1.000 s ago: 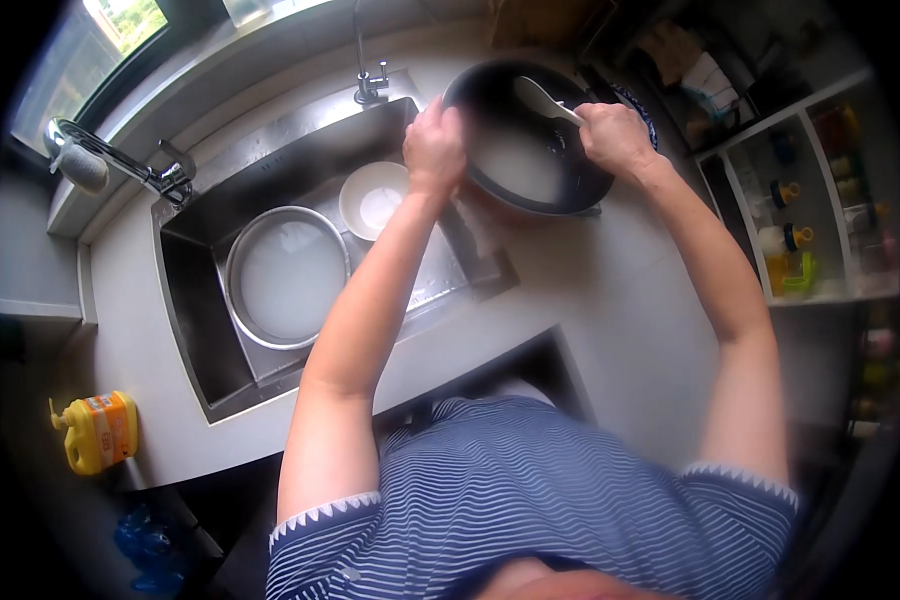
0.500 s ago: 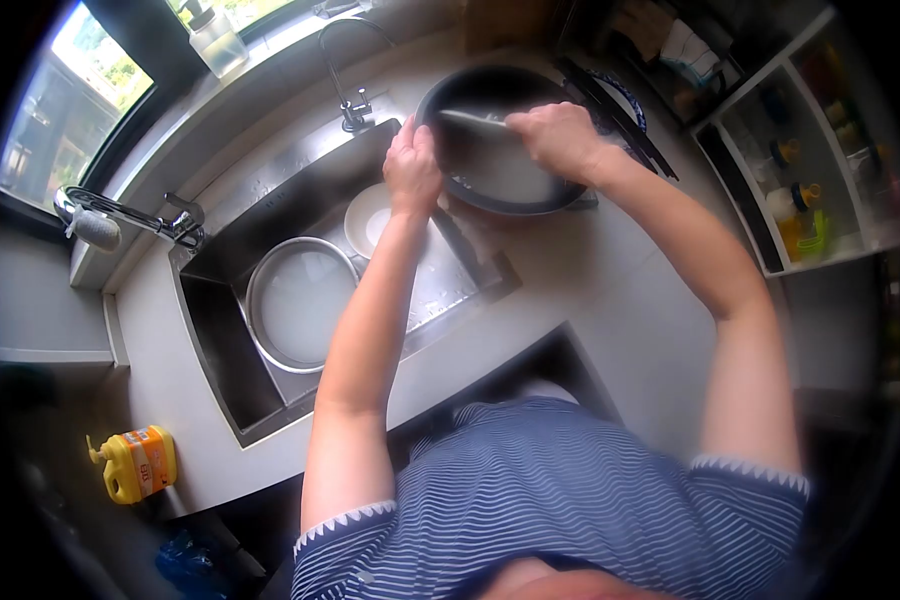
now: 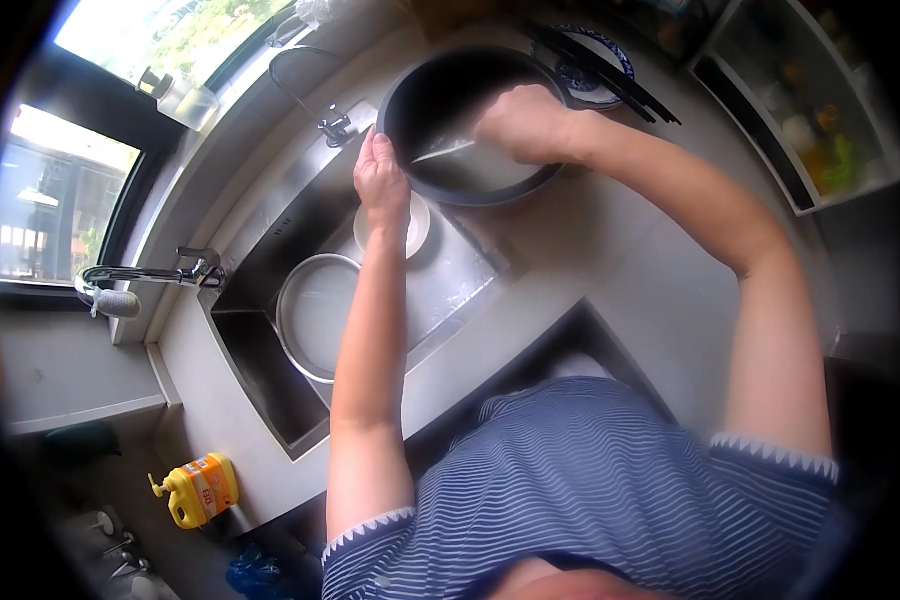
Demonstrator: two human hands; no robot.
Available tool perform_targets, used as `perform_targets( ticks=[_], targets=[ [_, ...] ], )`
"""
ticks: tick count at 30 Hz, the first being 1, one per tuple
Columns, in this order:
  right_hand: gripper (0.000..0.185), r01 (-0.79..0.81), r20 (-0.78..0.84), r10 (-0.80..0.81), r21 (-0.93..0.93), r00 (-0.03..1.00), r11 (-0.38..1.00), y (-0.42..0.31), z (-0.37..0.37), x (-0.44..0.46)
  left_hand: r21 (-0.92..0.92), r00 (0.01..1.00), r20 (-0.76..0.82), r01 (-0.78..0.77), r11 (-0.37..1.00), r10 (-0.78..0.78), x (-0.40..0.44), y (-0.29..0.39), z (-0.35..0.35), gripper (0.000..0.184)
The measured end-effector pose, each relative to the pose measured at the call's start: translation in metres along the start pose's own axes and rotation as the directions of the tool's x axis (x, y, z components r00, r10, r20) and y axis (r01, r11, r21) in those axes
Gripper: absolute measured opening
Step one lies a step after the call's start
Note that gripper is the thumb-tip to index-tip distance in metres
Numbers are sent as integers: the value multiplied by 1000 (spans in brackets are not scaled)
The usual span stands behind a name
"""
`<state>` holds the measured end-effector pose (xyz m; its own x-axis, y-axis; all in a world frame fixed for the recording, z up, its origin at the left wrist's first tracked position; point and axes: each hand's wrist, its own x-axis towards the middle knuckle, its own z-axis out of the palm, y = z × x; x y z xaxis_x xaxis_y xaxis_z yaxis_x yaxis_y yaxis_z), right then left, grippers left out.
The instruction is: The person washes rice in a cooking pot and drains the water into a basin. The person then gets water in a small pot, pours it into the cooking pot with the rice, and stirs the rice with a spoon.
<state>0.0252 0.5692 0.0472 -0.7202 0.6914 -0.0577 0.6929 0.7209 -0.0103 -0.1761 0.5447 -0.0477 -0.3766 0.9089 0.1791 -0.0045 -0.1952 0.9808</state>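
Note:
A deep dark pan sits on the counter beside the sink, with cloudy pale liquid in its lower part. My left hand grips its left rim, fingers pressed together along the outside. Inside the pan, my right hand is closed around a thin, pale, flat-looking utensil. The utensil points left toward the pan wall; blur hides its exact kind. Below my left hand, a small white bowl is in the sink, partly covered by my wrist. A large round metal basin of cloudy water lies farther left, partly behind my forearm.
The steel sink has a faucet at its left and a thin tap behind. Black chopsticks rest across a blue-patterned plate at right. A yellow pump bottle is at lower left.
The view has shifted, and most things sit differently in frame. My right hand has moved left and lower within the pan, with the utensil. My left hand stays on the rim.

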Motion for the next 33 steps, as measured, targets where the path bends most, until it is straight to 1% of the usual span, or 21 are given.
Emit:
perform_targets(
  ticks=[1,2,4,6,8,10,12,13,14,16,19,21,22,24,26,27,28,30,32,33],
  targets=[
    [22,-49,17,49,-16,999,999,3,-8,-1,-2,1000,0,-18,1000,18,0,0,0,38],
    [21,-96,33,97,-33,995,995,6,-14,1,-36,1000,8,-3,999,3,0,0,0,38],
    [19,-102,-46,101,-23,994,995,13,-2,8,-98,999,31,28,995,-25,-3,6,0,38],
    [16,-90,-118,88,-8,989,996,7,3,15,-113,998,60,42,993,-35,-1,5,-3,38],
    [16,50,-55,-51,-22,997,999,0,0,3,-116,996,74,51,992,-43,0,1,-5,39],
    [21,116,50,-114,-36,992,993,-1,-9,-10,-104,995,87,59,993,-50,-3,8,-4,40],
    [23,118,153,-118,8,981,993,2,-30,-22,-88,995,82,54,995,-47,-2,7,-5,40],
    [24,119,204,-123,28,971,992,4,-35,-24,-126,994,94,64,990,-52,-4,9,-4,40],
    [11,155,155,-169,97,973,983,13,-32,-24,-114,995,91,60,992,-50,-3,8,-4,40],
    [9,165,170,-223,302,960,939,23,-36,-22,-96,997,70,51,994,-45,-2,5,-5,39],
    [13,3,431,-151,324,890,946,25,-31,-4,-108,997,50,56,993,-51,-4,9,-1,39],
    [10,23,421,-103,191,901,981,21,-19,11,-114,998,34,65,991,-62,-5,10,0,39],
    [13,35,412,-83,122,907,992,17,-16,17,-118,998,23,69,991,-67,-6,11,0,39],
    [13,-6,330,-16,66,944,998,16,-15,21,-78,999,-4,36,996,-36,-5,12,1,40],
    [14,-33,256,36,-17,966,999,16,-8,27,-151,999,13,51,987,-49,-5,10,1,36],
    [15,-52,246,65,-60,967,997,19,-8,31,-82,999,-8,32,996,-33,-3,4,-1,37],
    [16,-53,206,70,-89,976,995,24,-5,35,-70,999,-34,20,997,-22,-3,3,0,39],
    [17,-54,132,69,-115,989,992,36,-9,37,4,1000,-28,1,1000,-1,-4,4,0,40],
    [18,-22,15,23,-77,1000,997,50,-18,36,54,998,-63,-24,998,27,-2,-1,0,39],
    [17,-48,17,50,-137,999,989,49,-22,36,65,997,-77,-22,998,27,0,-5,0,41]
  ],
)
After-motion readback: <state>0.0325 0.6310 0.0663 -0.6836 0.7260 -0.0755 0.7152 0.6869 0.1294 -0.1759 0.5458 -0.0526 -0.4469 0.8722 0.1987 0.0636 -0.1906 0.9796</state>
